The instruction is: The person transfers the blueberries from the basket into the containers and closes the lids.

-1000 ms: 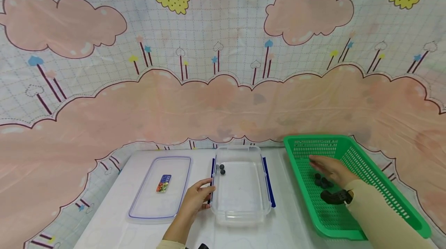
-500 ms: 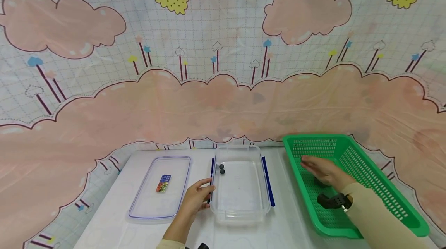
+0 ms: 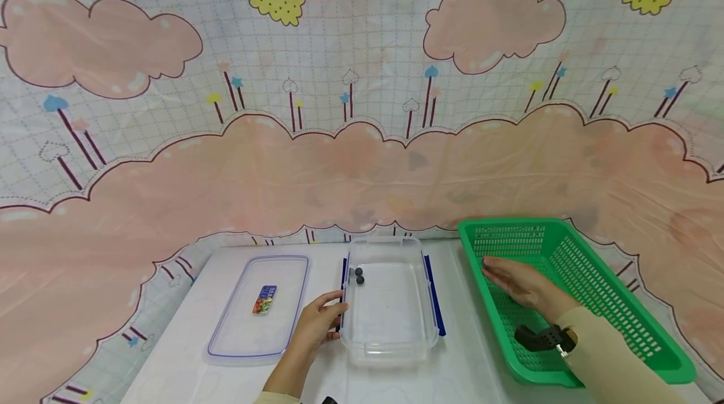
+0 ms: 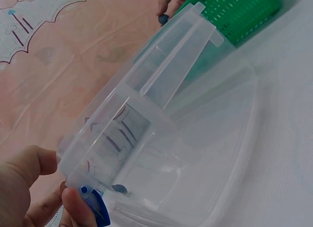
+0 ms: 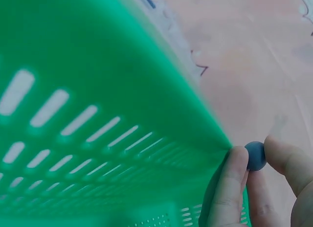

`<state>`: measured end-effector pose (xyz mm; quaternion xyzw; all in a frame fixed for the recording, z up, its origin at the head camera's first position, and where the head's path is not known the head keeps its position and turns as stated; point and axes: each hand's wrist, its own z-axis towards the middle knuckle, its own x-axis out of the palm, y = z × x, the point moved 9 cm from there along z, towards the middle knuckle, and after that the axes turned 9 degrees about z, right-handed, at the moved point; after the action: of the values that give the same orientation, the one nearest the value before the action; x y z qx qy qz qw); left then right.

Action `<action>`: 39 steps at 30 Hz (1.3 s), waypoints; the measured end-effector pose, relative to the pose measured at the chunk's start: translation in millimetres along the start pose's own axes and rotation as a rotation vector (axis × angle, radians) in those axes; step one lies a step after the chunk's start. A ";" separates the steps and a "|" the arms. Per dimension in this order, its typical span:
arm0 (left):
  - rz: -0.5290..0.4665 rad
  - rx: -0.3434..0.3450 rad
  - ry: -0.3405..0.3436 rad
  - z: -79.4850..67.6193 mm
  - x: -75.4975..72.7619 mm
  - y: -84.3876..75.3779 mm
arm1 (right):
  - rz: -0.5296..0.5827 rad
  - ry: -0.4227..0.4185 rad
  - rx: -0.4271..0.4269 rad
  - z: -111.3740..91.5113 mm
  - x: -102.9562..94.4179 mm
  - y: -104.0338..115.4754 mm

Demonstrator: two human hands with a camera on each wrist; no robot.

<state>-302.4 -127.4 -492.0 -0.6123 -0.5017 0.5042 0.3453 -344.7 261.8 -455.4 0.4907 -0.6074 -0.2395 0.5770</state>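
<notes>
The right hand [image 3: 523, 284] pinches one dark ball [image 5: 255, 156] between thumb and fingertips, parted only by its width, apparently because it is small. Position: by the left rim of the basket [image 3: 520, 222]. The left hand [image 3: 318, 322] grips the left side of the box [image 3: 390, 310], presumably steadying it. Two more balls [image 3: 360, 280] sit inside. The lid [image 3: 237, 332] lies left, leaving the box uncovered.

Left hand [image 3: 313, 323] gripping clear box [image 3: 390, 322]; two dark balls [image 3: 360, 280] inside; right hand [image 3: 526, 286] over green basket [image 3: 540, 376].
</notes>
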 end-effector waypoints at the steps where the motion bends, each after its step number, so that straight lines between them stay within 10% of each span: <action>1: -0.002 0.001 0.001 0.0 0.0 -0.1 | -0.005 0.004 -0.001 -1.0 1.1 0.2; 39: -0.022 -0.003 -0.004 2.1 1.2 -0.3 | -0.028 0.021 -0.015 -3.6 44.6 8.1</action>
<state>-304.5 -126.3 -492.6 -0.6063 -0.5097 0.5008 0.3490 -337.3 227.1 -426.9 0.4972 -0.5927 -0.2470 0.5835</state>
